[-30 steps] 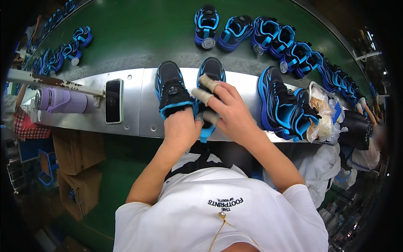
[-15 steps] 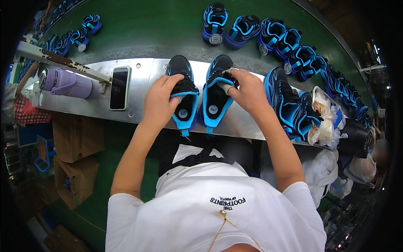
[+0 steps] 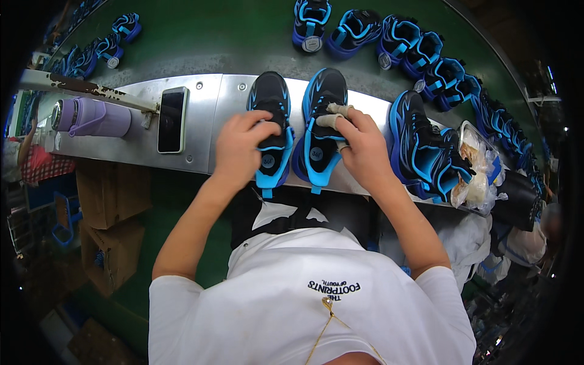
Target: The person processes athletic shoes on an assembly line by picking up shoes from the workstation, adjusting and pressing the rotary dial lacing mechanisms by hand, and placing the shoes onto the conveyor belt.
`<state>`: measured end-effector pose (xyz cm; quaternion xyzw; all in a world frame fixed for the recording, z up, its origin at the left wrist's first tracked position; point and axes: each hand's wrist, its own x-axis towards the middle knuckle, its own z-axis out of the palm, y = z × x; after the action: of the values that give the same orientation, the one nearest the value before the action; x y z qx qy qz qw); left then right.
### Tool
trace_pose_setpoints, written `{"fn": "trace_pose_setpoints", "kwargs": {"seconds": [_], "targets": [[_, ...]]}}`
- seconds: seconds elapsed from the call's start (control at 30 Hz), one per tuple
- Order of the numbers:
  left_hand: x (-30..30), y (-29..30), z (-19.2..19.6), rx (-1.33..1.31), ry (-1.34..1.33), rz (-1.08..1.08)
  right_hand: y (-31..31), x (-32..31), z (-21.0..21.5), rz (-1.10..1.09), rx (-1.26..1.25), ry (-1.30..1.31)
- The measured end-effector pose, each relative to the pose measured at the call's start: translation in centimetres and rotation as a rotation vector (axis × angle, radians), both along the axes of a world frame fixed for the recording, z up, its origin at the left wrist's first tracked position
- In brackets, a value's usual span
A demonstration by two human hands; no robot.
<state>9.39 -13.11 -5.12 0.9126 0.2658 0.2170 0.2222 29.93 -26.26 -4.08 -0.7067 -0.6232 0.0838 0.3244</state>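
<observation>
Two black sneakers with bright blue lining stand side by side before me on the metal bench, toes pointing away. Over the tongue of the left sneaker (image 3: 271, 97), my left hand (image 3: 243, 146) is closed with bent fingers, slightly blurred. My right hand (image 3: 365, 143) grips the collar and tongue of the right sneaker (image 3: 325, 91), its fingers bent over the opening. Pale finger covers (image 3: 328, 120) sit on some right fingertips. Each insole bears a round pale label, and a blue pull loop shows at each heel.
To the left are a phone (image 3: 173, 120), a lilac bottle (image 3: 97, 117) and a worn metal bar (image 3: 91, 89). Another sneaker pair (image 3: 420, 140) stands at right beside a tray of plastic bags (image 3: 480, 173). More sneakers (image 3: 398, 42) line the green belt (image 3: 225, 36) beyond.
Both hands have moved from inside the shoe openings up onto the tongues. The right sneaker is shifted slightly right and turned a little. The whole view has shifted slightly.
</observation>
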Motion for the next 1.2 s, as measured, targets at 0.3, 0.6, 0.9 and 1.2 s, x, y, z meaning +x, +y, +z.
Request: {"fn": "trace_pose_setpoints", "kwargs": {"seconds": [0.3, 0.6, 0.9, 1.2], "targets": [[1.4, -1.4, 0.1, 0.305, 0.173, -0.041, 1.1, -1.8, -1.6, -0.073, 0.122, -0.176], [1.2, -3.0, 1.1, 0.143, -0.076, 0.048, 0.1, -3.0, -0.4, -0.059, 0.064, -0.142], [1.1, -2.5, 1.0, 0.185, 0.073, -0.131, 0.3, -2.1, -1.2, 0.026, 0.091, -0.206], [1.1, -2.5, 0.7, 0.006, 0.015, -0.043, 0.0, -2.0, -2.2, 0.063, 0.166, 0.023]]}}
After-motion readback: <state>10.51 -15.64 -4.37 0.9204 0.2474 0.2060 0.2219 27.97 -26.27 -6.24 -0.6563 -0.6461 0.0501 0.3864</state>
